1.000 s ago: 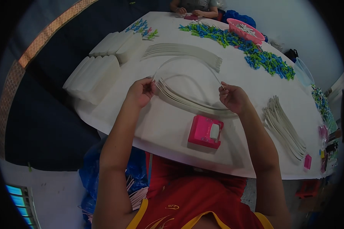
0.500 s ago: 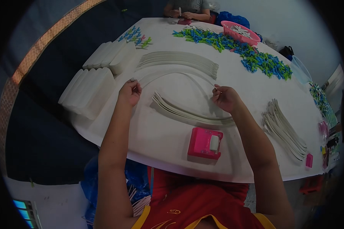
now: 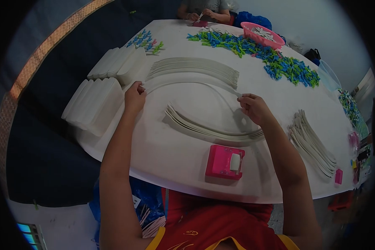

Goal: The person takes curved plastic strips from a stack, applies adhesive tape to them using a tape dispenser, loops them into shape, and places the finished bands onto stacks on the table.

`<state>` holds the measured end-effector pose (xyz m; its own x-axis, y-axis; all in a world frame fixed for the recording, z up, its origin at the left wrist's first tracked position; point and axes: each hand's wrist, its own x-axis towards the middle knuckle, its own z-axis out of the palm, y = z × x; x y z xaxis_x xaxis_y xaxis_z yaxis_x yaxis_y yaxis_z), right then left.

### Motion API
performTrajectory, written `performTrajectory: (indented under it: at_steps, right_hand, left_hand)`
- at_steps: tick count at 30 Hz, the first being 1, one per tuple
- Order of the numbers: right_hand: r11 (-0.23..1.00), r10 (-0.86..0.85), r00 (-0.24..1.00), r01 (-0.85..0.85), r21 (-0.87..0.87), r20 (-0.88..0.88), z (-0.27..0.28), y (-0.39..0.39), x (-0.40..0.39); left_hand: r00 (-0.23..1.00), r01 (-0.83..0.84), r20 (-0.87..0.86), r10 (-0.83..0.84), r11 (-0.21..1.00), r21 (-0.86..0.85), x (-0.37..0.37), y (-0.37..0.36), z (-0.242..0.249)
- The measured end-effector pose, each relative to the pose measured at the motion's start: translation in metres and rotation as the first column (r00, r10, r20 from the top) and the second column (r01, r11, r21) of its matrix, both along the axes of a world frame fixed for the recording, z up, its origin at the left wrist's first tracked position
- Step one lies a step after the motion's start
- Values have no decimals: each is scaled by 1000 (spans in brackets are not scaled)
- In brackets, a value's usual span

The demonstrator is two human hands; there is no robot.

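Between my hands, a thin white flexible strip (image 3: pixel 190 82) bows upward in a shallow arch above the white table. My left hand (image 3: pixel 135 98) is closed on its left end, fingertips pinching it. At the other end, my right hand (image 3: pixel 253 108) pinches the strip between thumb and fingers. Just beyond the arch lies a row of similar curved strips (image 3: pixel 191 68). Nearer to me, below the held strip, is another bundle of curved strips (image 3: pixel 208 132). A pink tape dispenser (image 3: pixel 221 162) with a pale roll sits close to the table's front edge.
White plastic pieces (image 3: pixel 93 106) stand stacked at the left. Blue and green clips (image 3: pixel 254 52) are heaped at the back, beside a pink basket (image 3: pixel 262 35). More strips (image 3: pixel 312 143) lie at the right. Across the table (image 3: pixel 175 164), another person's hands (image 3: pixel 202 16) hold a small pale item.
My hands have moved farther apart, the left going left and the right going right, and the strip's arch is wider. The person across has shifted their hands.
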<state>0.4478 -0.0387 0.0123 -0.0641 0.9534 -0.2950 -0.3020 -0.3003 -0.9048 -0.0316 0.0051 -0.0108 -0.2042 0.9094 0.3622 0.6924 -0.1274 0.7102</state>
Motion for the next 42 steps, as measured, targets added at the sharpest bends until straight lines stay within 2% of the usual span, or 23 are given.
performTrajectory:
  at_steps: [1, 2, 3, 4, 5, 7, 13, 18, 25, 29, 31, 35, 42]
  right_hand:
    - [997, 31, 979, -44, 61, 202, -2, 2, 2]
    - [997, 29, 979, -43, 63, 202, -6, 5, 1]
    - [985, -30, 841, -68, 160, 541, -10, 8, 0]
    - [963, -120, 589, -125, 237, 799, -12, 10, 0]
    - [964, -122, 588, -123, 237, 799, -15, 11, 2]
    - [916, -273, 386, -176, 361, 881, -14, 13, -2]
    - [908, -306, 314, -189, 375, 899, -22, 36, -9]
    - [906, -322, 306, -177, 386, 896, -27, 44, -10]
    - [914, -337, 294, -125, 386, 894, -35, 50, -8]
    - [940, -288, 330, -82, 331, 899, -33, 52, -10]
    - [955, -255, 390, -43, 294, 885, -33, 52, -10]
    - [948, -280, 374, -35, 315, 884, -31, 49, -12]
    - [955, -265, 426, -6, 296, 865, -20, 43, -17]
  left_hand:
    - [1000, -1, -15, 2, 1000, 16, -2, 5, -3]
    - [1000, -2, -30, 3, 999, 32, -4, 11, -6]
    - [1000, 0, -30, 1, 999, 34, -5, 17, -7]
    - [999, -1, -35, 2, 999, 43, -6, 22, -8]
    - [999, -1, -39, 3, 999, 52, -6, 28, -10]
    - [1000, -6, -26, 7, 999, 51, -7, 39, -14]
    - [998, -56, -18, 56, 998, 16, -11, 58, -16]
    - [996, -87, -19, 87, 996, 21, -16, 67, -23]
    - [970, -242, -26, 242, 970, 32, -9, 66, -18]
    - [960, -273, -59, 274, 962, 27, -2, 61, -10]
    - [958, -277, -67, 277, 961, 16, -3, 63, -11]
    - [951, -301, -67, 301, 954, 8, 1, 60, -6]
    - [955, -288, -84, 284, 957, -35, 7, 55, 0]
